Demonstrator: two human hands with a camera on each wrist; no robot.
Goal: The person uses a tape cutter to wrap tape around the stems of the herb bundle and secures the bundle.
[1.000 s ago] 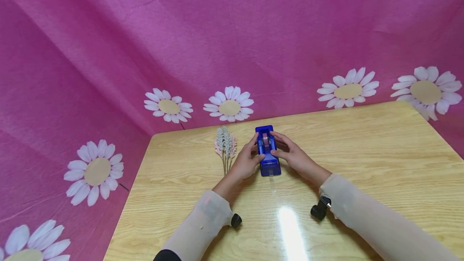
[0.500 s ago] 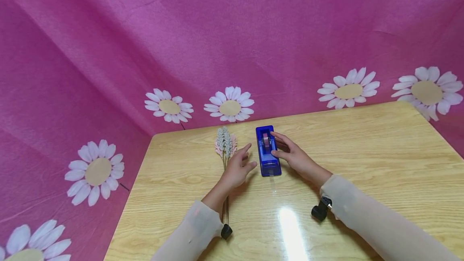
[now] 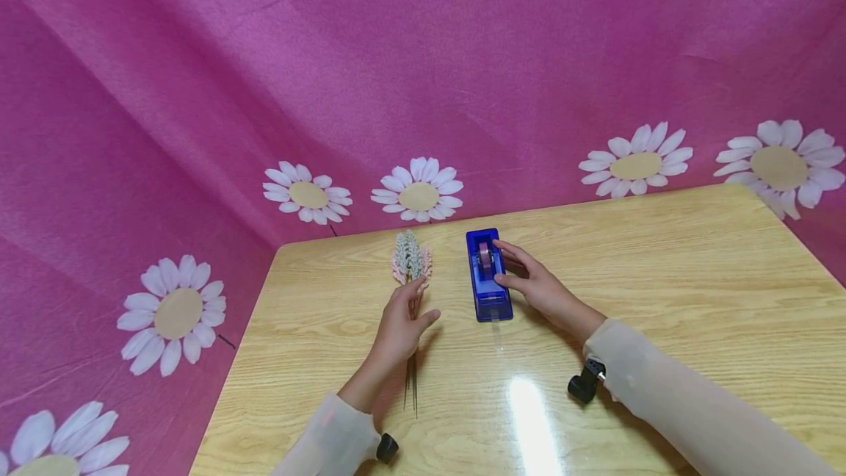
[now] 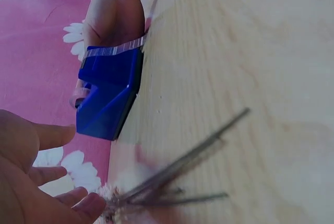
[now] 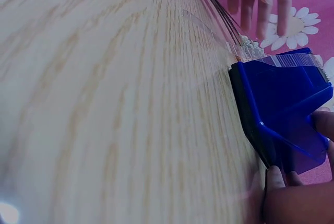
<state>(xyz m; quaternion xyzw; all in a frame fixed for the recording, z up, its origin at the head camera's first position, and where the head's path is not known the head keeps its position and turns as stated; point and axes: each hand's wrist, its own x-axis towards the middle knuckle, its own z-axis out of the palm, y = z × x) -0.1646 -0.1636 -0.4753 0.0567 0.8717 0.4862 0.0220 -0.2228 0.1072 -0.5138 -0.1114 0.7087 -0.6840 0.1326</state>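
Note:
A blue tape dispenser with a small pinkish roll stands on the table. My right hand holds its right side, thumb on the upper edge and fingers along the side. A clear strip of tape trails from its cutter toward the table. Left of it lies a bunch of crocheted flowers, grey-green and pink, on thin dark stems. My left hand hovers over the stems with fingers extended and thumb apart. Whether its fingertips touch them cannot be told.
The wood-grain table ends at the back against a magenta cloth printed with white daisies. A bright light reflection shows on the front of the tabletop. Small black wrist cameras sit at both cuffs.
My left hand has let go of the dispenser's left side and moved left and nearer to me, over the flower stems. The right hand and the dispenser have stayed put.

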